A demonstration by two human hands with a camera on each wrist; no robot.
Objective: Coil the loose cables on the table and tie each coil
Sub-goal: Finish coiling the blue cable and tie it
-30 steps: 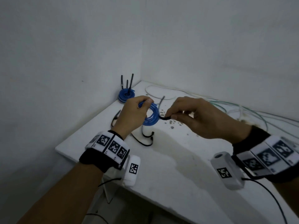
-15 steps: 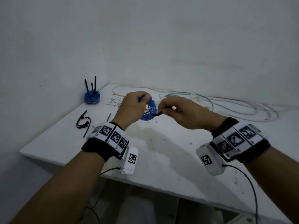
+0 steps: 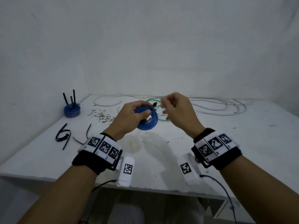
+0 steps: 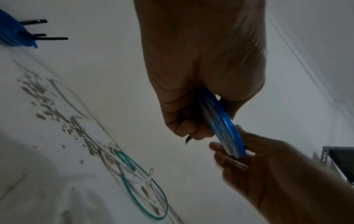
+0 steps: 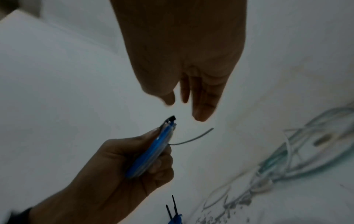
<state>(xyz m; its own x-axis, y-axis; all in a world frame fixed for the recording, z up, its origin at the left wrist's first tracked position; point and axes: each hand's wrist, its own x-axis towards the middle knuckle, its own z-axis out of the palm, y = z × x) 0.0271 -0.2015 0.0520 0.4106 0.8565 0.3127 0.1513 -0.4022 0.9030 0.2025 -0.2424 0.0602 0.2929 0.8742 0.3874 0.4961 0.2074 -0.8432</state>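
Blue coil [image 3: 149,119] sits in my left hand [image 3: 129,118], raised above the table [image 3: 226,143]; thumb and curled fingers clamp it, thumb on its near face. Black tie [image 3: 154,104] juts from the coil's top edge, its head free. My right hand [image 3: 177,110] hangs just beside the coil, to its right, not touching; fingers loosely extended, holding nothing. Loose cables [image 3: 210,105] lie behind both hands. Tied blue coils [image 3: 72,109] stand stacked at far left.
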